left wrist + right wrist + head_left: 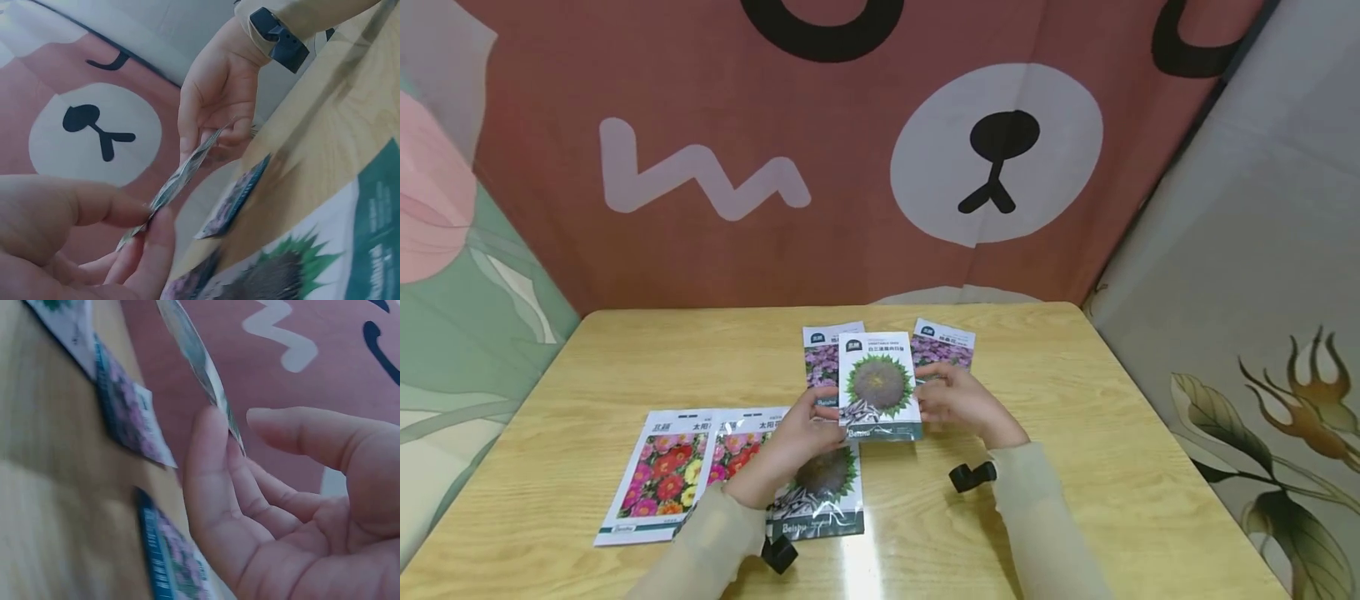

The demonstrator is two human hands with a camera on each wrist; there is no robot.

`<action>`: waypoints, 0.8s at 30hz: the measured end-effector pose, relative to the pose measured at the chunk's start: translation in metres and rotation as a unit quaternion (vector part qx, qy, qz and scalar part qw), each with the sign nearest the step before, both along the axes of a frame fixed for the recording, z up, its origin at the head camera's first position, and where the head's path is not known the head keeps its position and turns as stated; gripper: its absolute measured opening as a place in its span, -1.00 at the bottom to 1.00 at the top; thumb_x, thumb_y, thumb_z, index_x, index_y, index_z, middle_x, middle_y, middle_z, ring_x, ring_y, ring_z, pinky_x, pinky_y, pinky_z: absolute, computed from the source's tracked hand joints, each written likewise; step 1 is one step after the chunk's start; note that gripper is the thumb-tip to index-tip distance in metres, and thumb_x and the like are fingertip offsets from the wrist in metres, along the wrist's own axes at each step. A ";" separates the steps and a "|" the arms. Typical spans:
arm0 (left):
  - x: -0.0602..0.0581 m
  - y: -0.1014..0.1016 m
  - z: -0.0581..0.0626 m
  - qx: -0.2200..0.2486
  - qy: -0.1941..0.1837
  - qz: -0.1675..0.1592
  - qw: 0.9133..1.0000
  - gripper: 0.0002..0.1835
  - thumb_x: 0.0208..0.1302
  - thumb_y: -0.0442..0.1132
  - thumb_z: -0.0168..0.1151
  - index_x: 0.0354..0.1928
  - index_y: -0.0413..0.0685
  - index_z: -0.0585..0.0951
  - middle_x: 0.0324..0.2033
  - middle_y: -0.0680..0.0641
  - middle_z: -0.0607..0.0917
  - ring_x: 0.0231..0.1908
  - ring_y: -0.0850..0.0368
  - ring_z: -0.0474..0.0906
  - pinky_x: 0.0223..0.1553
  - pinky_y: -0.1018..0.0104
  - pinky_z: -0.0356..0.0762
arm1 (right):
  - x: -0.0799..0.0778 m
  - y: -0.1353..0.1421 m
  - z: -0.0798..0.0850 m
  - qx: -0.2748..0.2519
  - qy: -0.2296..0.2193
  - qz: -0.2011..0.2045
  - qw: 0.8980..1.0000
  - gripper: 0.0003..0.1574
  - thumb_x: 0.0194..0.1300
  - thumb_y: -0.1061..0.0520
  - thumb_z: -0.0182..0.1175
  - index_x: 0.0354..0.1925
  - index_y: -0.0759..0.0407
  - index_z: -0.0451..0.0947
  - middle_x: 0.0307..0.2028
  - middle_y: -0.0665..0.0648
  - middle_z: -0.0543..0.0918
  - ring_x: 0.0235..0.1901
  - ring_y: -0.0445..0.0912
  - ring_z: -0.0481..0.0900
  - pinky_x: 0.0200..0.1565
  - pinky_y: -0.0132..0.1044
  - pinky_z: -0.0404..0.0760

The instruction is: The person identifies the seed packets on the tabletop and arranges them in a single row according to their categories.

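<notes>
A sunflower seed packet (pixel 880 386) is held up above the table, its printed front facing me. My left hand (pixel 801 437) pinches its left edge between thumb and fingers, as the left wrist view shows close up. At the packet's other edge is my right hand (pixel 962 400). In the right wrist view, its fingers (pixel 209 469) touch that edge while the thumb (pixel 287 428) stands apart from it. A second sunflower packet (pixel 823 500) lies on the table below, partly hidden by my left hand and the held packet.
Two red-and-pink flower packets (pixel 662 483) lie overlapping at the left of the wooden table (pixel 1075 500). Behind the held packet are two purple-flower packets, one left (pixel 820 358) and one right (pixel 946 342). A printed cloth (pixel 700 258) hangs beyond the table's far edge.
</notes>
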State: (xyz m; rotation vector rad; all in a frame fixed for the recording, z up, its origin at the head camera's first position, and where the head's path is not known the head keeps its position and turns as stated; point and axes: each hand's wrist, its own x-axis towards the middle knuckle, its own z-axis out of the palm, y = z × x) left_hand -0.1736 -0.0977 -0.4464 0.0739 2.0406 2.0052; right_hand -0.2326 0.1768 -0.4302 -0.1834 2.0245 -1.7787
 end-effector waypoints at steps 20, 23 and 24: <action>0.008 -0.004 0.006 -0.028 -0.027 -0.118 0.992 -0.86 0.51 -0.33 0.04 -0.07 -0.29 0.37 -0.38 -0.16 0.60 -0.43 0.09 0.64 -0.31 0.21 0.75 | 0.001 0.015 0.006 0.026 -0.010 0.100 0.995 -0.79 0.43 0.25 0.20 -0.08 0.33 0.39 -0.51 0.19 0.61 -0.55 -0.07 0.65 -0.30 -0.09 0.78; 0.008 -0.003 0.004 -0.036 -0.029 -0.129 0.991 -0.86 0.50 -0.32 0.04 -0.10 -0.32 0.43 -0.41 -0.15 0.63 -0.45 0.11 0.67 -0.36 0.28 0.74 | 0.002 0.017 0.005 0.046 -0.024 0.117 0.992 -0.70 0.40 0.24 0.23 -0.04 0.35 0.35 -0.52 0.20 0.62 -0.57 -0.07 0.66 -0.30 -0.07 0.78; 0.008 -0.002 0.003 -0.038 -0.032 -0.133 0.990 -0.86 0.49 -0.32 0.04 -0.11 -0.32 0.45 -0.41 -0.14 0.63 -0.46 0.12 0.68 -0.37 0.30 0.73 | 0.003 0.018 0.005 0.054 -0.028 0.122 0.991 -0.70 0.40 0.23 0.23 -0.05 0.36 0.35 -0.51 0.20 0.62 -0.57 -0.07 0.66 -0.31 -0.08 0.78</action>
